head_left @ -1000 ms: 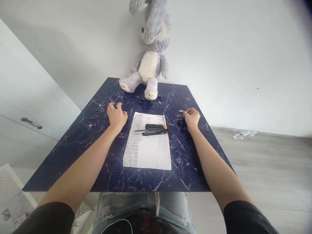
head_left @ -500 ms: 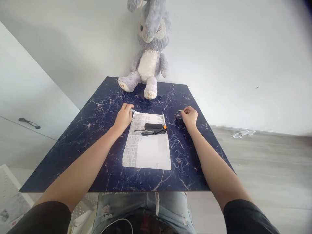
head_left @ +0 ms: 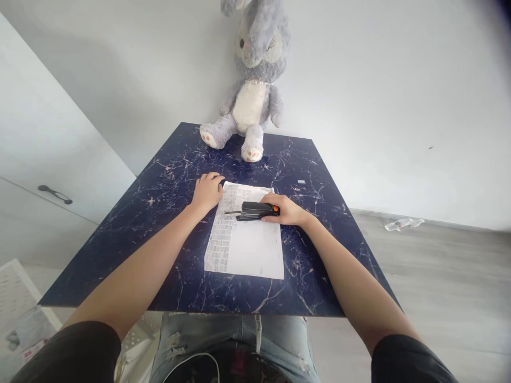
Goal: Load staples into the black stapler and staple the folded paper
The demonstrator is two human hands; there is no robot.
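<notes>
My right grip [head_left: 285, 211] is closed on the orange back end of the stapler [head_left: 252, 210], with my thumb on the near side and my fingers over the top. The stapler lies on the paper [head_left: 247, 247], near its far edge. Its thin metal part pokes out to the left.

My left grip [head_left: 207, 190] holds nothing. It lies open, with its fingers on the far left corner of the paper, pressing it down on the surface [head_left: 159, 239].

I think this is a good way to do it. One grip holds the paper flat so it cannot slide. The other has the stapler by its thick end, away from the sharp part. A soft but firm hold seems best, so the stapler does not drag the sheet.

A small silver bit [head_left: 301, 182] lies on the surface to the right, well apart from both grips. A gray bunny [head_left: 255, 101] sits at the far edge, by the wall.
</notes>
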